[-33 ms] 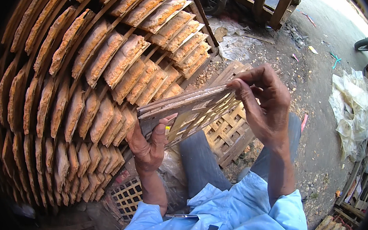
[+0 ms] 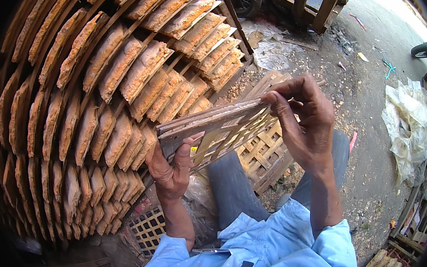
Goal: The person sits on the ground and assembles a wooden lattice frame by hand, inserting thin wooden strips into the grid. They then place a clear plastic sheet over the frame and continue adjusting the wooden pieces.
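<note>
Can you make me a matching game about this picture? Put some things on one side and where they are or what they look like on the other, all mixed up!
Things:
1. left hand
2. right hand
3. orange slabs
4. plastic sheet

Places or looks:
A. lined up in rows on a big rack
B. crumpled on the ground at the right
C. grips the lower end of the woven frames
D. pinches the upper end of the woven frames

Pairs: 1-C, 2-D, 3-A, 4-B

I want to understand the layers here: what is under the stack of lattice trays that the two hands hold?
Under the stack of lattice trays lie more trays on the ground and the person's grey trouser leg. The ground directly beneath is covered.
</note>
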Demonstrator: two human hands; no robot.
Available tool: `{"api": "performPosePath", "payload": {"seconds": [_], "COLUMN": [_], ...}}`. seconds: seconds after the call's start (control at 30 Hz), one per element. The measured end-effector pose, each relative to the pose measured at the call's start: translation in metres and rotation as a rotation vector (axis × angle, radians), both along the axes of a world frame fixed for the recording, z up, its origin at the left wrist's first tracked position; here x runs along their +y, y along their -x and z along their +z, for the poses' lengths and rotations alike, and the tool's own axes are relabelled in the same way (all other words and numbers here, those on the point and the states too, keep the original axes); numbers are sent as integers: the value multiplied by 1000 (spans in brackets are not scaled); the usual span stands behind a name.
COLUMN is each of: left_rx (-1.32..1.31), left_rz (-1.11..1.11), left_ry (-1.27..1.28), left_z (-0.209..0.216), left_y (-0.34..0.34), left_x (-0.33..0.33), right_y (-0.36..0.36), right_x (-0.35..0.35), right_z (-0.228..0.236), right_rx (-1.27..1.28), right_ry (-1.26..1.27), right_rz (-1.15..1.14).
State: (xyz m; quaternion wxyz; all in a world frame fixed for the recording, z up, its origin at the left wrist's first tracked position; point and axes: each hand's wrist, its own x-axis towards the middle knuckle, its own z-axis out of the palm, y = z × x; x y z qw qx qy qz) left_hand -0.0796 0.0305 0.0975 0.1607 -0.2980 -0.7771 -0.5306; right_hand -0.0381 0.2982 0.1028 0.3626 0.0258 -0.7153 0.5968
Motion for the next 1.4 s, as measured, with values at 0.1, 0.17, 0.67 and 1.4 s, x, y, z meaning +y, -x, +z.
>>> {"api": "performPosePath", "payload": {"seconds": [0.1,0.17,0.67,1.4], "left_rx": [10,20,52,42], "left_rz": [26,35,49,38], "left_ry": [-58,-53,-36,-76], "left_z": [-3,-5,-12,-4], "left_y": [6,5,3,7], "left_x": [2,-1,-9,-1], "right_y": [14,21,14,12], "right_x": [14,35,26,12], "right_z": [-14,-39,-17,-16], "right_rx": [-50,-170,-63,-29], "right_ry": [-47,23,-225,-383], "right_rz": [-88,-119,-205,-255]}}
